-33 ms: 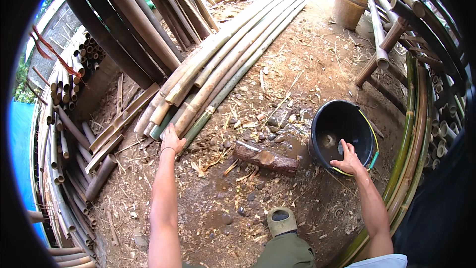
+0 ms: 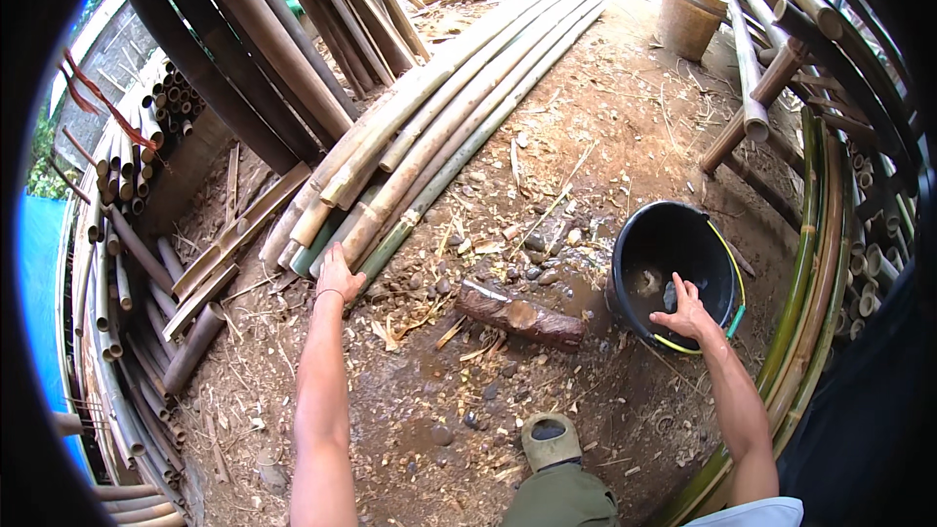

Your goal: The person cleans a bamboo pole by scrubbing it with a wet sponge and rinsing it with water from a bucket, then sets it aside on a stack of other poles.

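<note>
The left hand (image 2: 338, 275) lies at the near ends of the bamboo poles (image 2: 410, 193); whether it grips, I cannot tell. The right hand (image 2: 689, 317), spread apart, hangs over the black bucket (image 2: 639, 246). Both keep their earlier places.

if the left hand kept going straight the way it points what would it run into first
The near end of the tan bamboo pole, right at the fingertips of the left hand; it may already be touching, as depth is hard to judge here.
</note>
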Available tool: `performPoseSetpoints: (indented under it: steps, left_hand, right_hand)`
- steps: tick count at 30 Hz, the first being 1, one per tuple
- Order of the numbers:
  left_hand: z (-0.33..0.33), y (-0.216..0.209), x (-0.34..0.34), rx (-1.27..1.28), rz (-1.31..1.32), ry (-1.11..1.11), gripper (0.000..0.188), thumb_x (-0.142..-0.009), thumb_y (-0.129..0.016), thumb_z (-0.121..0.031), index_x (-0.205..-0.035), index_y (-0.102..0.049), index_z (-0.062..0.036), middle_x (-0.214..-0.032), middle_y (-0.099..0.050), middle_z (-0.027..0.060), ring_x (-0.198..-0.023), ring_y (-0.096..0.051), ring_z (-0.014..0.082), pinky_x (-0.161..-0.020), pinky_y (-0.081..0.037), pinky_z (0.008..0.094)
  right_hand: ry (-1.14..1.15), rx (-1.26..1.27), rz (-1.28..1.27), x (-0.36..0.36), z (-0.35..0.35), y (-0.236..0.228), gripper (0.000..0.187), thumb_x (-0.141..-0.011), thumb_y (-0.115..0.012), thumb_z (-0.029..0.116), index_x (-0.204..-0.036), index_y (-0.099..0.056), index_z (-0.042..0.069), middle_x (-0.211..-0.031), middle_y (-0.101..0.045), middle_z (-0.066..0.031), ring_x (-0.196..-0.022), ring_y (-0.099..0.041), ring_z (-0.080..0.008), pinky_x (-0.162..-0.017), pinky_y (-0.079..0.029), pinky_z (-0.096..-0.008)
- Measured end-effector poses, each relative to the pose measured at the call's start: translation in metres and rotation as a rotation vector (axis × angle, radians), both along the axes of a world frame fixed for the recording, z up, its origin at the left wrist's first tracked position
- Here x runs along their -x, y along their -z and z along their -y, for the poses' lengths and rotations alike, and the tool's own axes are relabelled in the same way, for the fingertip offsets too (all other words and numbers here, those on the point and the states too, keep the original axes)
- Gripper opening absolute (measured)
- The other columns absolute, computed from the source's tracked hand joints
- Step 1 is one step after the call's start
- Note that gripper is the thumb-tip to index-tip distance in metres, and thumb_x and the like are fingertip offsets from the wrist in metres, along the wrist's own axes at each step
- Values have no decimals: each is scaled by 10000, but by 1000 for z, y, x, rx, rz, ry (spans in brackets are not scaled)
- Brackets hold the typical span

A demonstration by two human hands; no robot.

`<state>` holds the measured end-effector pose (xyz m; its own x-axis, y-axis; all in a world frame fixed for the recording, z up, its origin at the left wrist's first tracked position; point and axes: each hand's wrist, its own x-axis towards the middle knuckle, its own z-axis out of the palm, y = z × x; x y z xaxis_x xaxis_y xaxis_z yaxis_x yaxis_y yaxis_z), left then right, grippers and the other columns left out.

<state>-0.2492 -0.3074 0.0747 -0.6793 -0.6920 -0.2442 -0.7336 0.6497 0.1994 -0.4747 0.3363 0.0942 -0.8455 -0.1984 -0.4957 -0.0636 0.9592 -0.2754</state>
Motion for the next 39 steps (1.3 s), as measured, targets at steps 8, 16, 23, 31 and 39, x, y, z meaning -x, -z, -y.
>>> performPoseSetpoints:
  steps: [8,16,23,31,39]
  left_hand:
    - [-79,-61,13,-87,-84,159,585,-688,-805,-208,-1202,-573,-53,-1111,-658,185,-1053,-644,367,-943,-527,435]
    - [-274,15,-103,-1109,-155,275,826,-743,-816,-512,-1288,-526,36,-1168,-632,186,-1120,-622,295,-966,-502,391]
    - [-342,47,-182,-534,-324,67,730,-735,-830,-337,-1319,-519,-28,-1185,-581,177,-1100,-605,374,-936,-512,441]
    - [-327,48,-196,-819,-627,-164,747,-833,-801,-397,-1415,-523,-18,-1373,-598,177,-1302,-550,270,-1097,-434,398]
    - [-331,82,-199,-1648,-793,-675,651,-989,-424,-664,-1203,-546,-61,-908,-659,118,-608,-566,113,-476,-442,254]
  right_hand:
    - [-193,327,63,48,46,84,762,-754,-804,379,-1353,-503,17,-1305,-592,-230,-1216,-550,-363,-1038,-454,-454]
    - [248,642,589,41,62,69,738,-793,-666,223,-1463,-446,8,-1293,-618,-186,-1096,-641,-249,-959,-503,-327]
    - [303,1340,607,-9,49,-60,651,-788,-628,283,-1380,-515,35,-1265,-631,-163,-1110,-652,-280,-984,-537,-433]
    - [-302,1122,309,-78,161,-60,436,-766,-789,273,-1122,-670,51,-1299,-623,-154,-1253,-567,-254,-1094,-409,-373]
    - [-871,750,-611,-114,236,83,193,-837,-655,179,-1014,-730,161,-1164,-694,-57,-1211,-593,-307,-1127,-363,-529]
